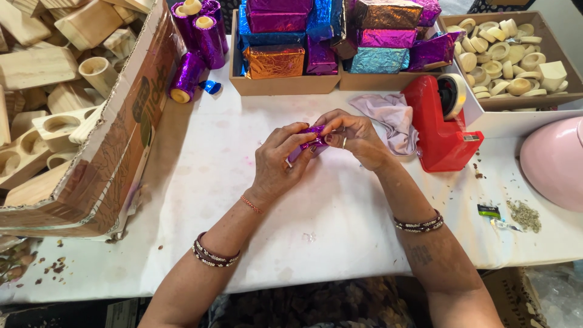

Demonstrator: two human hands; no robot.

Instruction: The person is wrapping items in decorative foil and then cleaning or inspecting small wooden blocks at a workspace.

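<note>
Over the middle of the white table [340,212], both my hands close around a small piece wrapped in shiny purple foil [311,140]. My left hand [279,161] grips it from below and the left, fingers curled over the foil. My right hand [355,136] pinches the foil at its upper right end. Most of the piece is hidden by my fingers.
A red tape dispenser [443,124] stands right of my hands, with a crumpled lilac cloth [395,118] beside it. Cardboard boxes of foil-wrapped blocks [340,36], purple-wrapped cylinders [197,42], a box of wooden rings [504,54], a large carton of wooden blocks [61,103] and a pink bowl [555,161] surround the table.
</note>
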